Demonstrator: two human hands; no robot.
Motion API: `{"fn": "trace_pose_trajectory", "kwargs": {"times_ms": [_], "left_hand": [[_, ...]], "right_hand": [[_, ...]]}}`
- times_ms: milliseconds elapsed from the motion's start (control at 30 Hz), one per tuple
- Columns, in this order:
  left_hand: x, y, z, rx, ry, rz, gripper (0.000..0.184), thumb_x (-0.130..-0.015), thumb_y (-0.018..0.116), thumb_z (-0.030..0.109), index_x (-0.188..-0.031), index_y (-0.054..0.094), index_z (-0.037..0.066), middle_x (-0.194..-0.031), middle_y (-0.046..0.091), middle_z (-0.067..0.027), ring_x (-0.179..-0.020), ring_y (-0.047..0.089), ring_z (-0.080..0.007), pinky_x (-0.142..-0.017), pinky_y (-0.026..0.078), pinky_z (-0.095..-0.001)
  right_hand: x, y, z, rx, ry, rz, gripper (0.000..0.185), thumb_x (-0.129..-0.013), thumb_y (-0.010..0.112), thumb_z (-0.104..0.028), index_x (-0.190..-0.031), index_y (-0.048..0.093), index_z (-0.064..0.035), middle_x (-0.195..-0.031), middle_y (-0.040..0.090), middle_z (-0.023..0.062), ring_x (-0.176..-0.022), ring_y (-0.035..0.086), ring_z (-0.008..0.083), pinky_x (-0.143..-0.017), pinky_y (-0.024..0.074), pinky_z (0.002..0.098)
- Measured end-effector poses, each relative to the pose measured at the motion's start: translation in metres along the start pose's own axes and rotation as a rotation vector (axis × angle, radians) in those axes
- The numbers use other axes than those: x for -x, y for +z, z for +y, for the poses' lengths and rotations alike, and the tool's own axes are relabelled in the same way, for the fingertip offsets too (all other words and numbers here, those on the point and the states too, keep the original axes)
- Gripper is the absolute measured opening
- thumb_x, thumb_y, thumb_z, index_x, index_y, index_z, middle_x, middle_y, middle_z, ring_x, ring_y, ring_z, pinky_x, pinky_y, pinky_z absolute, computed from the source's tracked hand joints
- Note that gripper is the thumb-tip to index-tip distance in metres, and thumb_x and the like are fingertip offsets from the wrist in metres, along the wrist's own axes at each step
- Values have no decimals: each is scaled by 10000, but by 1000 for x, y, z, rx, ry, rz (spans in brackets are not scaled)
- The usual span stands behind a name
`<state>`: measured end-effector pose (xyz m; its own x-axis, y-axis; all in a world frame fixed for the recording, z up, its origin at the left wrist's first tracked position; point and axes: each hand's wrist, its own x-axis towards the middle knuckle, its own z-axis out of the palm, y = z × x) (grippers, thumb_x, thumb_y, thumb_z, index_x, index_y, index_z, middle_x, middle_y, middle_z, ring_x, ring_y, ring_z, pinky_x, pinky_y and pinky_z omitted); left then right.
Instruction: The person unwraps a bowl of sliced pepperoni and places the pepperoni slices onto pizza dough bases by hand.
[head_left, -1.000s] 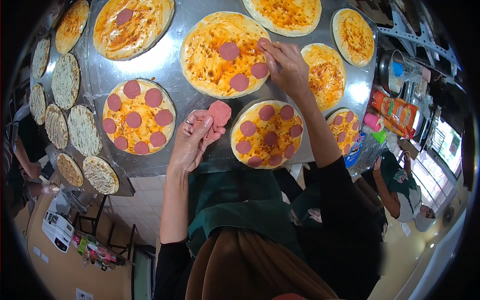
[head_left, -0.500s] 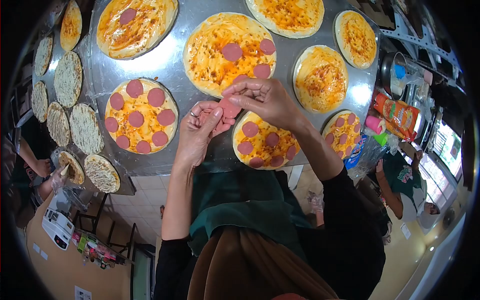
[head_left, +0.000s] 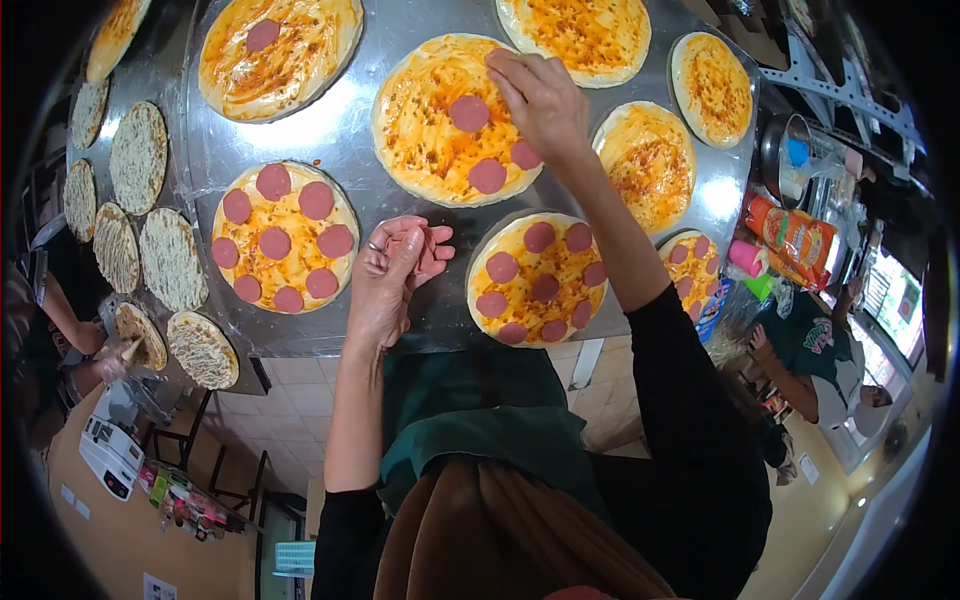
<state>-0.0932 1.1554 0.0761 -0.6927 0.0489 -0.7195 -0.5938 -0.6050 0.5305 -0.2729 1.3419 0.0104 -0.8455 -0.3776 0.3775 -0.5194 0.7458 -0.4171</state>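
Over the near edge of the metal table, my left hand [head_left: 392, 262] is closed with its fingers curled inward. What lies inside them is hard to make out. My right hand [head_left: 540, 100] reaches to the far right rim of a large sauced pizza [head_left: 425, 135], pinching a pink sausage slice [head_left: 497, 54] mostly covered by the fingertips. Other round sausage slices [head_left: 469, 113] lie on that pizza. Left of my left hand sits a pizza [head_left: 257, 268] dotted with several slices; another such pizza [head_left: 517, 292] is to its right.
Sauced pizzas [head_left: 645, 165] stand farther right, and one with a single slice [head_left: 290, 75] at upper left. Several pale-topped bases [head_left: 172, 258] cover the left side. An orange packet [head_left: 795, 240] and pink cup [head_left: 746, 257] are right. Co-workers [head_left: 810, 345] stand at both sides.
My right hand has moved from beside my left hand up to the large pizza's far right rim. My left hand has stayed near its place, and the view has shifted slightly.
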Motion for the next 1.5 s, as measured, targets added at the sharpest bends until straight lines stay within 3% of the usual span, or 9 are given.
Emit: {"fn": "trace_pose_trajectory", "kwargs": {"times_ms": [400,500,567,667,867,1100,1200,1400,1500], "left_hand": [[-4,6,7,203,-2,15,241,-951,540,248,-1090,553,51,-1074,647,-160,-917,662,-195,-773,563,-270],[-7,9,9,297,-9,8,247,-954,532,265,-1086,555,58,-1072,644,-155,-948,659,-208,-782,566,-281],[-9,11,9,333,6,21,252,-955,529,273,-1085,554,58,-1049,645,-141,-941,660,-206,-783,568,-283],[-13,14,5,341,60,54,265,-955,528,280,-1083,548,49,-994,645,-110,-886,661,-187,-777,568,-279],[-15,14,-3,254,152,74,317,-957,520,296,-1112,529,20,-986,632,-94,-828,647,-163,-779,559,-275],[-10,16,4,280,144,75,433,-969,445,395,-1152,506,8,-1138,598,-157,-1028,618,-230,-877,532,-298],[-8,11,5,296,126,43,468,-984,399,402,-1194,476,-10,-1190,571,-195,-1078,600,-262,-917,517,-323],[0,4,8,361,118,-51,480,-1013,328,322,-1326,360,-41,-1282,494,-246,-1149,553,-310,-966,484,-372],[3,1,9,394,121,-92,496,-1004,350,296,-1364,316,-43,-1319,457,-257,-1183,524,-325,-989,463,-389]], "right_hand": [[-3,-22,3,-27,31,-29,189,-840,605,-140,-1005,697,-133,-913,637,70,-827,577,248,-747,480,354],[2,-41,-41,-580,150,-217,181,-810,663,-176,-977,685,-112,-912,617,59,-827,561,233,-735,476,333],[5,-70,-83,-639,337,-539,184,-770,720,-208,-905,664,-96,-898,601,43,-846,546,203,-718,466,316],[19,-72,-106,-659,91,-562,174,-753,743,-207,-843,642,-97,-842,577,27,-823,545,194,-709,455,315],[41,-59,-120,-527,127,-470,218,-744,749,-127,-929,649,-69,-816,580,45,-786,543,200,-748,430,312],[17,-57,-86,-867,380,-656,138,-867,661,-144,-928,632,-24,-845,661,9,-731,561,54,-638,449,216],[0,-32,-48,-912,489,-463,146,-876,648,-143,-943,631,-15,-803,655,21,-687,562,39,-596,437,179],[-42,3,-16,-652,371,-354,185,-863,623,-206,-960,653,-52,-774,673,55,-674,600,121,-620,480,259],[-49,8,-16,-314,227,-323,233,-859,612,-262,-976,657,-65,-783,669,80,-706,622,209,-658,494,328]]}}
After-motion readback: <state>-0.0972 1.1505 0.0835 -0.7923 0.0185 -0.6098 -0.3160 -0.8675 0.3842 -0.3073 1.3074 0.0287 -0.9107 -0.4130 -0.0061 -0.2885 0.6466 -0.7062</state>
